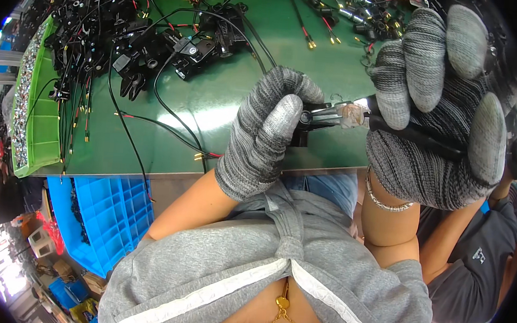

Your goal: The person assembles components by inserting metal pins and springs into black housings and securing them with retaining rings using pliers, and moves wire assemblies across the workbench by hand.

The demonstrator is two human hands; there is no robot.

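Both my hands wear grey striped knit gloves. My left hand (267,132) is closed, thumb pressed against the bent fingers, around a small black part (303,117) that mostly hides inside the grip. A black cable (258,43) runs up behind that hand. My right hand (438,115) holds pliers (415,136) with dark handles across the palm, its fingers loosely bent and partly spread. The metal jaws (335,115) point left and meet the black part at my left fingertips. Something pale and translucent (352,115) is wrapped round the pliers near the pivot.
Black lever-like parts (188,53) with cables and gold-tipped connectors (311,43) pile over the green table (214,109). A green tray (45,138) of small metal pieces stands at the left. Below the edge is a blue crate (108,216). A person's dark sleeve (467,281) is at the right.
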